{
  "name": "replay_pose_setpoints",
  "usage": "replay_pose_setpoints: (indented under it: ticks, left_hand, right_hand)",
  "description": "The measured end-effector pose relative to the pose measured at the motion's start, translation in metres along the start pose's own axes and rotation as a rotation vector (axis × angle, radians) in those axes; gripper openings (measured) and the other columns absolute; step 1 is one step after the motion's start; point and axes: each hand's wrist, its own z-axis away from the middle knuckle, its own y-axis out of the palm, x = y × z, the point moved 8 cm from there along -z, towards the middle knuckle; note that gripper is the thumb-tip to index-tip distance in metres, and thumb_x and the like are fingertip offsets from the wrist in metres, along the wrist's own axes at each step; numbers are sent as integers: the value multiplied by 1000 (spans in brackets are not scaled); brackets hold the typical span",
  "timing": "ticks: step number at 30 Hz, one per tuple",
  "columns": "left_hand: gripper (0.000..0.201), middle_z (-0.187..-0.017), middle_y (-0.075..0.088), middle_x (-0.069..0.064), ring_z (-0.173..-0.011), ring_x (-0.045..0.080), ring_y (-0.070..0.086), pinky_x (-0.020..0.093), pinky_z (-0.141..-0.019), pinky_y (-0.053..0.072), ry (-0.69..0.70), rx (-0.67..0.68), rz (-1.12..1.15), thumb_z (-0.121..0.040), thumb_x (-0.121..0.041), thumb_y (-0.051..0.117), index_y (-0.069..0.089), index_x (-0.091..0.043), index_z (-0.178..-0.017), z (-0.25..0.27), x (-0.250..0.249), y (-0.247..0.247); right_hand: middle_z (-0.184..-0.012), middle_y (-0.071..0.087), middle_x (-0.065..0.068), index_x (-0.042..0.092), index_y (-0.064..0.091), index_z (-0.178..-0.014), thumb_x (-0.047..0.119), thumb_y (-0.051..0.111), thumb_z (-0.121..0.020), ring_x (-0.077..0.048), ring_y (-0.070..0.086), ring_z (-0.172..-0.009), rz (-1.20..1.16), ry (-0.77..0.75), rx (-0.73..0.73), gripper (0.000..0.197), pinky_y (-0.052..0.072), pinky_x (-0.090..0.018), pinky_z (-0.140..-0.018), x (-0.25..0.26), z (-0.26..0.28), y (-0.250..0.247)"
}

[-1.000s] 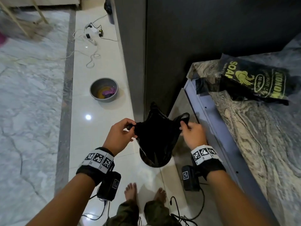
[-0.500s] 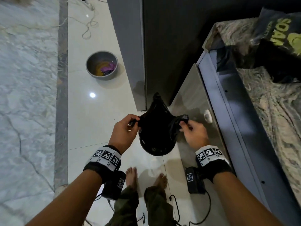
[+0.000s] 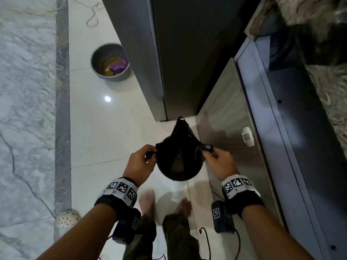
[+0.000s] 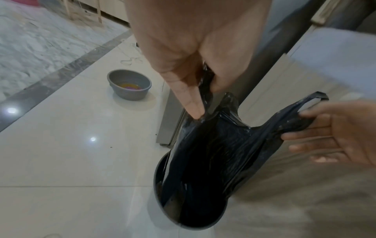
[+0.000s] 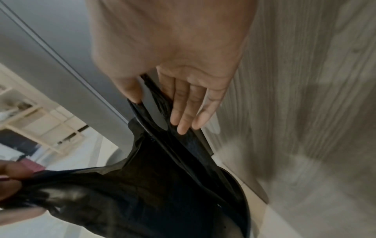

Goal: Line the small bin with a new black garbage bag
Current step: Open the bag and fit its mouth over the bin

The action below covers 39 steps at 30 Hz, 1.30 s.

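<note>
A small dark round bin (image 3: 180,176) stands on the white floor tiles by my feet, against an open cabinet door. The black garbage bag (image 3: 179,147) hangs stretched between both hands, and its lower part sits inside the bin (image 4: 168,207). My left hand (image 3: 144,160) pinches the bag's left handle (image 4: 205,90) between thumb and fingers. The right handle (image 4: 305,116) is held by my right hand (image 3: 216,158), thumb (image 5: 130,90) on one side and fingers (image 5: 187,109) on the other. The bag's mouth (image 5: 162,169) is pulled partly open above the bin rim.
A grey basin (image 3: 110,62) with yellowish water and a purple item stands on the floor farther ahead. The grey cabinet side (image 3: 135,53) and the open wood-grain door (image 3: 231,132) close in the bin. A perforated white shoe (image 3: 67,221) lies at lower left. Cables trail by my feet.
The head view has tilted down and the pack on the counter has left the picture. Both hands have lowered the bag, so more of it sits in the bin.
</note>
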Motion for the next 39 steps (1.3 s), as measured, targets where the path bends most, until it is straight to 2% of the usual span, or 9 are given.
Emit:
replay_pose_setpoints:
  ticks: [4, 7, 10, 13, 18, 27, 32, 36, 39]
  left_hand:
    - [13, -69, 61, -2, -62, 3, 57, 2, -54, 39, -59, 1, -89, -86, -6, 56, 64, -14, -92, -22, 33, 26]
    - [10, -71, 64, 2, -63, 15, 59, 1, -55, 38, -101, -19, -123, -84, -5, 59, 67, -9, -89, -43, 64, 43]
    - [9, -79, 68, 9, -72, 24, 60, 16, -61, 38, -145, -44, -223, -83, -9, 59, 68, -8, -87, -59, 96, 55]
    - [16, -91, 63, 19, -77, 30, 58, 30, -69, 39, -208, -69, -304, -82, -13, 60, 67, -5, -95, -73, 125, 57]
    - [49, -122, 45, 25, -115, 45, 44, 52, -89, 45, -310, -88, -585, -79, -31, 67, 57, -4, -118, -85, 156, 45]
    - [50, -126, 44, 22, -112, 35, 35, 47, -86, 27, 184, -343, -876, -83, -31, 51, 50, -11, -129, -66, 102, 73]
    - [31, -94, 61, 10, -86, 31, 57, 41, -80, 40, 422, -133, -638, -90, -26, 44, 63, -13, -111, -96, 68, 106]
    - [35, -89, 62, 15, -82, 37, 61, 45, -75, 50, 161, 15, -516, -90, -30, 38, 64, -9, -100, -140, 106, 115]
    - [28, -91, 66, 18, -88, 38, 62, 41, -75, 49, -53, 81, -534, -92, -27, 41, 60, -7, -89, -158, 146, 116]
  right_hand:
    - [-59, 60, 0, 11, 57, -58, 82, 33, -73, -17, 57, -60, 88, -2, 89, 77, 43, -29, -60, -20, -25, 21]
    - [-47, 43, -4, 15, 34, -44, 78, 26, -80, -21, 44, -48, 192, 89, 73, 73, 33, -27, -52, -43, -53, 31]
    - [-42, 40, -5, 14, 39, -41, 58, 53, -85, -19, 40, -42, 216, 125, 72, 64, 33, -28, -50, -66, -78, 43]
    - [-67, 69, -8, 10, 72, -67, 32, 66, -84, -20, 63, -63, 268, 69, 58, 28, 48, -27, -61, -79, -97, 52]
    - [-100, 69, -13, 12, 66, -97, 23, 59, -88, -31, 64, -91, 430, 32, -3, 14, 53, -35, -75, -86, -116, 61]
    - [-89, 50, -5, 12, 50, -75, 16, 58, -88, -25, 53, -77, 474, -163, -32, 15, 43, -32, -65, -68, -130, 73]
    - [-69, 48, 0, 11, 52, -83, 13, 55, -89, -26, 51, -65, 477, -170, 83, 7, 39, -31, -59, -65, -140, 82]
    - [-96, 55, -10, 8, 63, -88, -13, 49, -79, -31, 57, -88, 461, -264, 150, 26, 42, -31, -73, -66, -151, 86]
    - [-98, 50, -4, 9, 70, -88, -16, 53, -73, -30, 50, -102, 561, -295, 254, 34, 32, -25, -76, -74, -158, 95]
